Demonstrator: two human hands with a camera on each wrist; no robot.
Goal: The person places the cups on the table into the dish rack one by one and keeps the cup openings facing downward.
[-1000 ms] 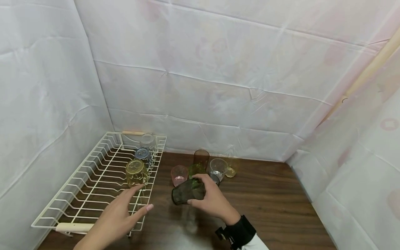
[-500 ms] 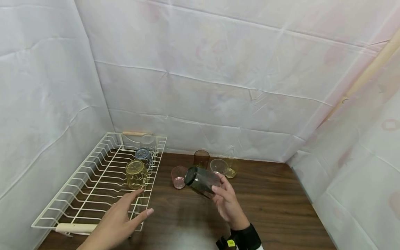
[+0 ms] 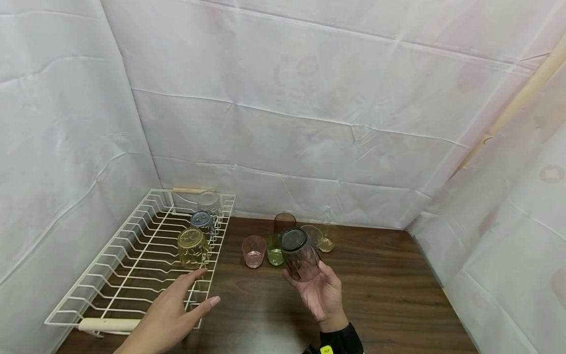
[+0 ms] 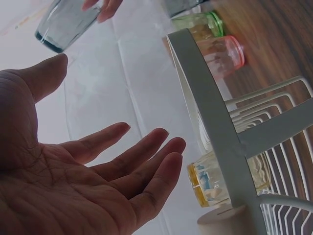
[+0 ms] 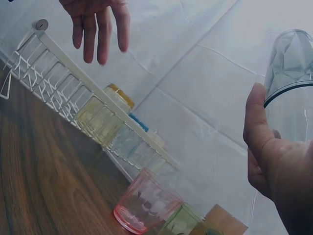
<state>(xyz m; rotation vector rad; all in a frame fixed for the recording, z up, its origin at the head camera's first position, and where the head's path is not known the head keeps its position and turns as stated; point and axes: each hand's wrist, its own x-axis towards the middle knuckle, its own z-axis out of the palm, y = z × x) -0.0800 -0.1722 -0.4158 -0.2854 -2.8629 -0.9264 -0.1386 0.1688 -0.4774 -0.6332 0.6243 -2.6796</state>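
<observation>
My right hand [image 3: 320,295] holds a smoky grey drinking glass [image 3: 301,263] above the table, its base tipped upward and toward the back. In the right wrist view, thumb and fingers [image 5: 259,117] wrap the glass [image 5: 291,110] near the right edge. My left hand [image 3: 170,307], holding nothing, hovers by the front right side of the white wire dish rack [image 3: 128,246]. Its fingers are spread and slightly bent in the left wrist view. Just beyond that hand, an upside-down yellow glass [image 3: 192,248] stands on the rack, with a blue glass [image 3: 202,221] and a clear glass [image 3: 209,199] behind it.
On the dark wooden table [image 3: 389,285] stand a pink glass [image 3: 254,253], a green glass [image 3: 275,254], a brown glass [image 3: 284,222], a clear glass [image 3: 316,233] partly hidden, and a pale yellow glass [image 3: 327,242]. White cloth walls [image 3: 283,137] enclose the table.
The grey glass was lying sideways among the others; my right hand has lifted it, moved it right and turned its base upward. The left hand has barely moved.
</observation>
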